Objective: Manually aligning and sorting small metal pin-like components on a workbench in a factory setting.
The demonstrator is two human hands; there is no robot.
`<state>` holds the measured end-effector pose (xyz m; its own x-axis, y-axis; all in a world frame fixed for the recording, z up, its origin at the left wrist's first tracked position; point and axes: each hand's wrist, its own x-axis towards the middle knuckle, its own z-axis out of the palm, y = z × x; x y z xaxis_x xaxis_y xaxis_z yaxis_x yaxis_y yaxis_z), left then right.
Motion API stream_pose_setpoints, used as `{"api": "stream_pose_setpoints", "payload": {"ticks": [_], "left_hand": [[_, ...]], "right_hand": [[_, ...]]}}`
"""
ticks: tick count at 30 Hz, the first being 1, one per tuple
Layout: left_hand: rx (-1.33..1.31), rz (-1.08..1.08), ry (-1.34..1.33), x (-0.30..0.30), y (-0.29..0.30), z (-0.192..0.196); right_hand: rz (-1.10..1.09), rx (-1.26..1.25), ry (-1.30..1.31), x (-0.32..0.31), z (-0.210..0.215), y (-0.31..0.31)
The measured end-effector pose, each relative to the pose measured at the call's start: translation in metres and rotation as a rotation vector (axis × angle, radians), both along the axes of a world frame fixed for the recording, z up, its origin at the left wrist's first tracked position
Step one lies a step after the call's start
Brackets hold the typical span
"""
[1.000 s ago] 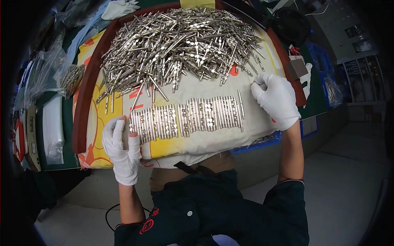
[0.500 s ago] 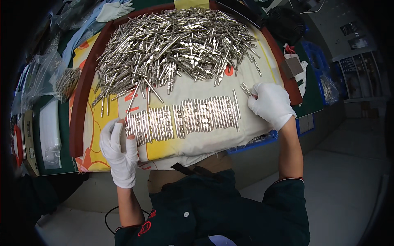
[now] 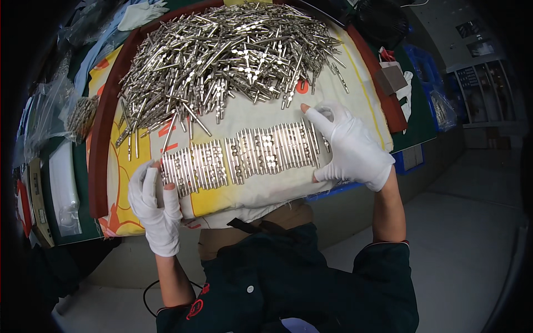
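Note:
A row of shiny metal pins (image 3: 266, 149) lies side by side on the cloth in front of me, with a narrow gap left of its middle. My left hand (image 3: 155, 208), gloved in white with bare fingertips, rests against the row's left end, thumb and fingers apart. At the right end, my right hand (image 3: 355, 147) in a similar glove is open, thumb and forefinger spread wide on either side of the last pins. A pin (image 3: 326, 145) shows partly beneath that hand. Beyond the row rises a large jumbled heap of the same pins (image 3: 222, 61).
Dark red wooden rails (image 3: 104, 150) border the cloth (image 3: 250, 117) on both sides. A grey-brown block (image 3: 391, 80) sits by the right rail. Plastic bags (image 3: 47, 114) and a white glove (image 3: 141, 15) lie to the left. Blue crates (image 3: 425, 72) stand at the right.
My right hand has opened from a closed grip on some pins and moved left to the row's right end. The left hand stays at the left end.

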<state>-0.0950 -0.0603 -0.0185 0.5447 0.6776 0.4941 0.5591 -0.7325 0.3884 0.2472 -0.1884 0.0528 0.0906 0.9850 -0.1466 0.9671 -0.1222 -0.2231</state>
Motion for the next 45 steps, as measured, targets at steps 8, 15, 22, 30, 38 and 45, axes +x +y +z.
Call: {"api": "stream_pose_setpoints", "payload": {"ticks": [8,15,22,30,38,45], "left_hand": [[0.007,-0.007,-0.02,0.0,0.0,-0.003],[-0.003,-0.033,-0.04,-0.001,0.003,-0.008],[0.004,-0.007,0.0,-0.003,0.003,-0.002],[-0.065,-0.055,-0.054,0.001,0.001,0.011],[-0.158,0.024,0.132,0.064,0.037,0.039],[-0.051,0.098,0.358,0.107,0.051,0.039]], "right_hand": [[0.146,0.071,0.196,0.012,-0.009,0.011],[0.125,0.065,0.238,0.013,-0.011,0.005],[0.252,0.35,-0.04,-0.011,-0.037,0.008],[0.372,0.141,-0.073,0.001,-0.039,-0.002],[0.41,0.2,-0.008,-0.01,-0.042,0.007],[0.361,0.533,0.04,-0.014,-0.037,0.008]]}}
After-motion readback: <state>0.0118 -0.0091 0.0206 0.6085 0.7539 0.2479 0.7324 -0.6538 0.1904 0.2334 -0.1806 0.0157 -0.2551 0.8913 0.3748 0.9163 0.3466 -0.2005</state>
